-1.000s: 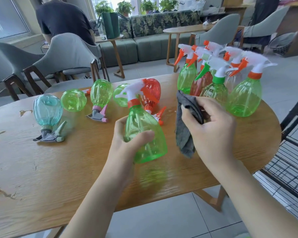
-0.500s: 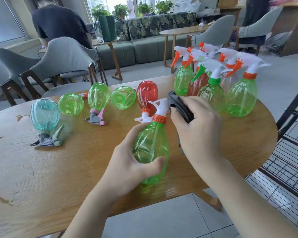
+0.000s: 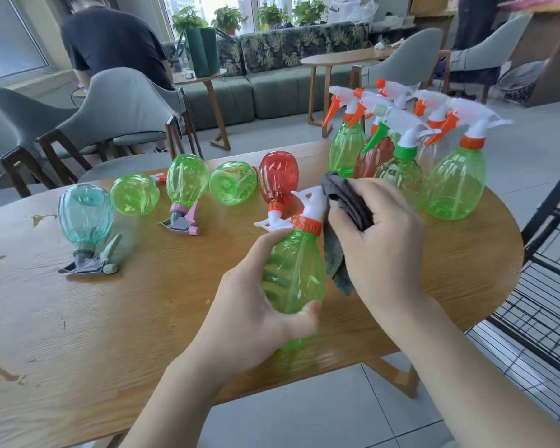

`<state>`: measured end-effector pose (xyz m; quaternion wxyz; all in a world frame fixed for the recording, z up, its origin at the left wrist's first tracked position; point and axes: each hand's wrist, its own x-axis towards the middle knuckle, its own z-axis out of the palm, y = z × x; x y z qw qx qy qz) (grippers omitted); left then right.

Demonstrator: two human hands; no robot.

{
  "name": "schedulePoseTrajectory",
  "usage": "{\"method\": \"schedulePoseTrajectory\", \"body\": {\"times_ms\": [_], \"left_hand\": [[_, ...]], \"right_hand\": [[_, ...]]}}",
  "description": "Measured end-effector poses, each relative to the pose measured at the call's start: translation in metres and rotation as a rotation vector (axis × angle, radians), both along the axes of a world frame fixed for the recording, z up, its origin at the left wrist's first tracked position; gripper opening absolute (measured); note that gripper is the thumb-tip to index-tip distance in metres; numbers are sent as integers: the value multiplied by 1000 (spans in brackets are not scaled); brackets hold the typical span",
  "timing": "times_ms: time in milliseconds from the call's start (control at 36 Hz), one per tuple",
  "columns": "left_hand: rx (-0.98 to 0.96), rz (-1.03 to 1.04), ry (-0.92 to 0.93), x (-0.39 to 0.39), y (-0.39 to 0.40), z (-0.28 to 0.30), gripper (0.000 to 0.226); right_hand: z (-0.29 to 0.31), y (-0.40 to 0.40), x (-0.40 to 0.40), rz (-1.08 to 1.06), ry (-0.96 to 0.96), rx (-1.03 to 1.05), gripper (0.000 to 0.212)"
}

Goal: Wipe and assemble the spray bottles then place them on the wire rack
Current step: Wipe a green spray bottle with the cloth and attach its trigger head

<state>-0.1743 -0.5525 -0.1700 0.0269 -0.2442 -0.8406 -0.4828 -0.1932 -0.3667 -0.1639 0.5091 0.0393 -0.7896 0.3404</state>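
Left hand grasping green bottle, now tilted closer; right hand clenching grey cloth, moved onto sprayer head — wiping underway.

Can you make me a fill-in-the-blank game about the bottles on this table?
1. The left hand holds a clear ____ plastic spray bottle with an orange collar.
2. The right hand holds a grey ____ against that bottle's white trigger top.
3. The pale blue plastic bottle rests upside down on the ____ table.
4. The finished bottles stand ____ at the table's far right.

Missing words: green; cloth; wooden; upright
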Motion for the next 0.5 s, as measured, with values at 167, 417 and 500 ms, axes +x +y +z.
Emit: {"method": "schedulePoseTrajectory", "body": {"times_ms": [167,417,500], "left_hand": [[-7,14,18,1,2,1,80],[67,27,-33,0,-3,-5,81],[56,24,-29,1,-3,-3,80]], "right_hand": [[2,-14,6,211,62,52,24],[-12,8,-5,11,-23,53,14],[-10,16,-6,-91,9,-13,8]]}}
